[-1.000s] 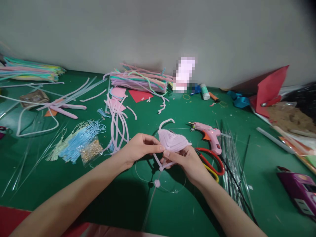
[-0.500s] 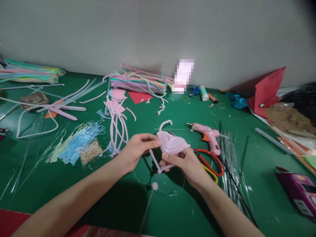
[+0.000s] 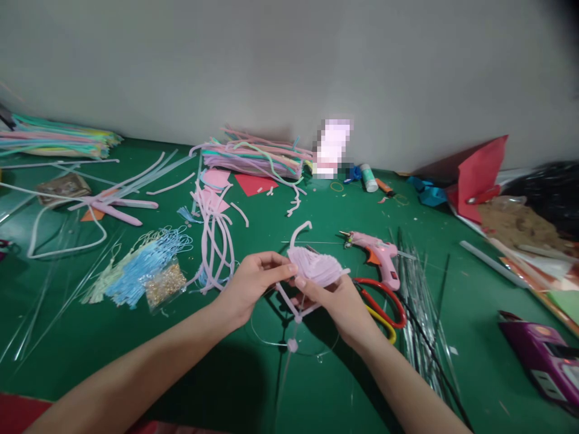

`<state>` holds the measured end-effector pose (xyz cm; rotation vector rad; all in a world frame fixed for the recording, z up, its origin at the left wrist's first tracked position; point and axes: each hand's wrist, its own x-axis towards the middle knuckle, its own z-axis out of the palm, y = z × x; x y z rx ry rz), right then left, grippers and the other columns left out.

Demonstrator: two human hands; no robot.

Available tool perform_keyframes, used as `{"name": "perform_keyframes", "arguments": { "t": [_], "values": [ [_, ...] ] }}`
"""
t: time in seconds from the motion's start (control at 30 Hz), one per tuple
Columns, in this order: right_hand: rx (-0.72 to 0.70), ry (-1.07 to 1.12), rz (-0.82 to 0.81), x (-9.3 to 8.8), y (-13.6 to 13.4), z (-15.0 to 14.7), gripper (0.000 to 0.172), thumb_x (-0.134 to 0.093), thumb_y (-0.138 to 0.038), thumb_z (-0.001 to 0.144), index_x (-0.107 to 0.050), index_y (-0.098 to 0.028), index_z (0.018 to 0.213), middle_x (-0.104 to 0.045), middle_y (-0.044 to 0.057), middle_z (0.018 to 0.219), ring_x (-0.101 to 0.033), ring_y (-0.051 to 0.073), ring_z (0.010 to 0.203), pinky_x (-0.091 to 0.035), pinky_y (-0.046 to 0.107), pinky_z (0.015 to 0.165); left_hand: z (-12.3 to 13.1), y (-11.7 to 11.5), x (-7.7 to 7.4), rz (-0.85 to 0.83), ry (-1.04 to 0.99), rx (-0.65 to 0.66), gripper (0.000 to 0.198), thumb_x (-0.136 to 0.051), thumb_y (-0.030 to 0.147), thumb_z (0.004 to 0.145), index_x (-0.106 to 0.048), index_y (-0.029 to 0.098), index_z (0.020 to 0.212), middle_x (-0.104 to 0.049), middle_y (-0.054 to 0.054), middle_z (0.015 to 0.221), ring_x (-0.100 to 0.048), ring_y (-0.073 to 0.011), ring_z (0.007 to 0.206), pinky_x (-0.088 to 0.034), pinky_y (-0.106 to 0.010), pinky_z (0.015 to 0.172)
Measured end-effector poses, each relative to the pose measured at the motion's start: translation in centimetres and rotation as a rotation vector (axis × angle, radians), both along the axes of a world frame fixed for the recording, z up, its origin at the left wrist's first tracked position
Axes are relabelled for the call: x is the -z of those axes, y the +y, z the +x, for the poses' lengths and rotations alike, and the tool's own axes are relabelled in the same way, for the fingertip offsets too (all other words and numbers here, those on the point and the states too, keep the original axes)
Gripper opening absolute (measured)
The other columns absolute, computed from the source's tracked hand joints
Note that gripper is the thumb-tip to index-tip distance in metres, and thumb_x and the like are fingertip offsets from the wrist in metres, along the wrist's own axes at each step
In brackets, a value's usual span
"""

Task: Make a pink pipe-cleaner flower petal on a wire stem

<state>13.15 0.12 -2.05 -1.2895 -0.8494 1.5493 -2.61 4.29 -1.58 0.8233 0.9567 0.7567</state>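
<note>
A pale pink wound pipe-cleaner piece [image 3: 319, 268] is held between both hands over the green table. My left hand [image 3: 256, 283] pinches its left edge with thumb and forefinger. My right hand [image 3: 341, 301] grips it from the lower right, thumb on the front and fingers behind. One curled pipe-cleaner end rises from its top. Below it, a V-shaped pink strip meets a small knot, with a pink bead-like bit [image 3: 292, 345] and clear thread hanging under that. The fingers behind the piece are mostly hidden.
A pink glue gun [image 3: 382, 259] and red-and-yellow-handled scissors [image 3: 389, 310] lie right of the hands, beside thin clear strips [image 3: 418, 307]. Leftward are blue tassels [image 3: 142, 265], a bag of gold beads [image 3: 166, 284] and loose pink pipe cleaners [image 3: 217, 241]. A pipe-cleaner bundle [image 3: 253, 160] lies behind.
My right thumb has moved up and left, close to my left fingertips. The pink piece has tilted slightly, and the hanging bead-like bit has shifted right. The view has shifted a little.
</note>
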Motion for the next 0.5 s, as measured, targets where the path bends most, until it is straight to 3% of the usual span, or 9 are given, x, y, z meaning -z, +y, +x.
{"name": "perform_keyframes", "arguments": {
  "t": [0.17,0.33,0.5],
  "values": [
    [0.02,0.036,-0.009,0.44,0.05,0.07,0.033,-0.082,-0.038,0.064,-0.072,-0.018,0.089,-0.074,0.003,0.073,-0.068,0.016,0.06,-0.056,0.027,0.06,-0.03,-0.14,0.11,0.025,-0.038,0.048,0.019,-0.078,0.027,0.068,-0.064,0.015,0.074,-0.064,0.0,0.071,-0.06,-0.012,0.067,-0.046,-0.026,0.069],
    [0.034,0.055,-0.004,0.46,-0.08,0.26,0.028,-0.082,-0.035,0.065,-0.073,-0.018,0.085,-0.073,0.002,0.069,-0.067,0.014,0.058,-0.055,0.024,0.057,-0.25,0.14,-0.27,-0.01,-0.088,0.044,0.016,-0.072,0.03,0.076,-0.067,0.015,0.081,-0.063,0.001,0.075,-0.059,-0.0081,0.07,-0.044,-0.019,0.065],
    [0.034,0.062,-0.007,0.49,-0.11,0.33,0.028,-0.082,-0.034,0.065,-0.073,-0.019,0.088,-0.074,0.002,0.071,-0.067,0.014,0.058,-0.055,0.024,0.058,-0.51,0.38,-0.4,-0.046,-0.112,0.038,0.016,-0.073,0.028,0.076,-0.067,0.017,0.085,-0.067,0.0,0.08,-0.061,-0.0092,0.075,-0.046,-0.02,0.068]
  ]
}}
